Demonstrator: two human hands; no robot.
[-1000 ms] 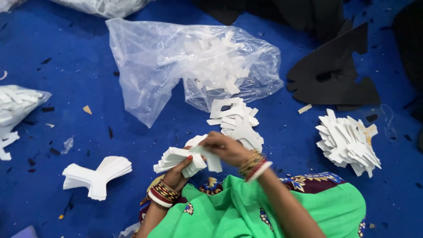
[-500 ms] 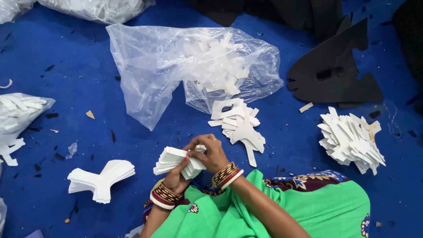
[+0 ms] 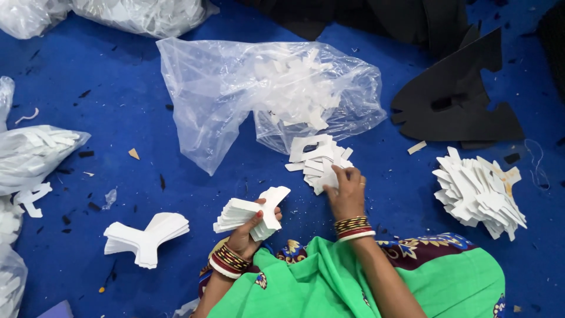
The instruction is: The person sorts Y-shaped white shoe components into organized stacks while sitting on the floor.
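White cutout stack [image 3: 250,213] held fanned, loose cutout pile [image 3: 318,162] on blue floor

A blue floor mat [image 3: 118,118] with a clear plastic bag [image 3: 235,94] of white cutouts at its centre. Below the bag lie three white cutout stacks [image 3: 147,235]; black shapes [image 3: 459,106] lie to its right.

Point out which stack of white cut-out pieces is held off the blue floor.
The fanned stack of white cut-out pieces gripped in the left hand; the other stacks all lie on the blue floor.
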